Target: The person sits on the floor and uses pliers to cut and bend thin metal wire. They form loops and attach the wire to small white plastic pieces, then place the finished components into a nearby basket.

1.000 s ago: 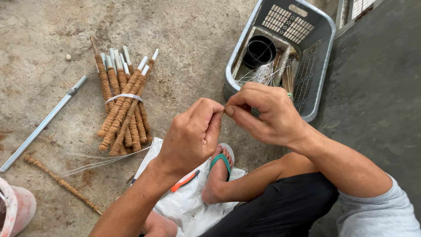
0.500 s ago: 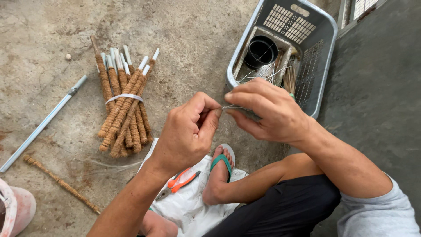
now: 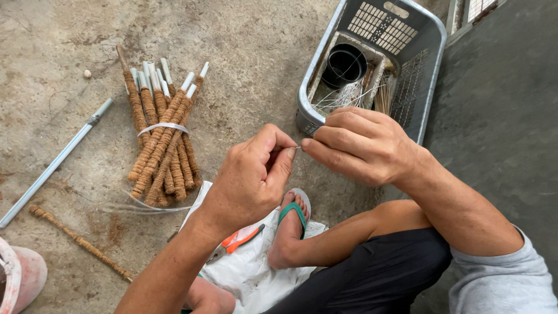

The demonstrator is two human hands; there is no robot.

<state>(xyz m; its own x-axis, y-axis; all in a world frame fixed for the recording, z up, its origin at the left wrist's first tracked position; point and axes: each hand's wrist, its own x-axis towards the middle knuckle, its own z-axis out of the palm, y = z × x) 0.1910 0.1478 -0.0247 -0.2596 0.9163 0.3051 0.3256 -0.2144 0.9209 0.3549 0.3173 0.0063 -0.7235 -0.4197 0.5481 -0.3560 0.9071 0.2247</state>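
Presently, a thin wire [image 3: 298,147] is pinched between the fingertips of the left hand [image 3: 253,177] and the right hand [image 3: 360,145], which meet just above the sandalled foot [image 3: 290,224]; both hands are closed narrowly on it, and the wire is so fine that only a short glint is seen between them. A bundle of fibre-wrapped sticks [image 3: 163,136], bound by a white band, is laid on the concrete floor [image 3: 250,64] to the left, well apart from the hands, and is judged to be finished work. One wrapped stick [image 3: 78,241] and a bare grey tube [image 3: 55,163] are left loose beside it. More wire strands [image 3: 343,96] and a black pot [image 3: 344,64] are kept in the grey basket [image 3: 433,64] behind the hands. Orange-handled pliers [image 3: 235,241] are left unused on the white sack [image 3: 250,273]. Wire preparation is judged to be in hand; no stick is held.
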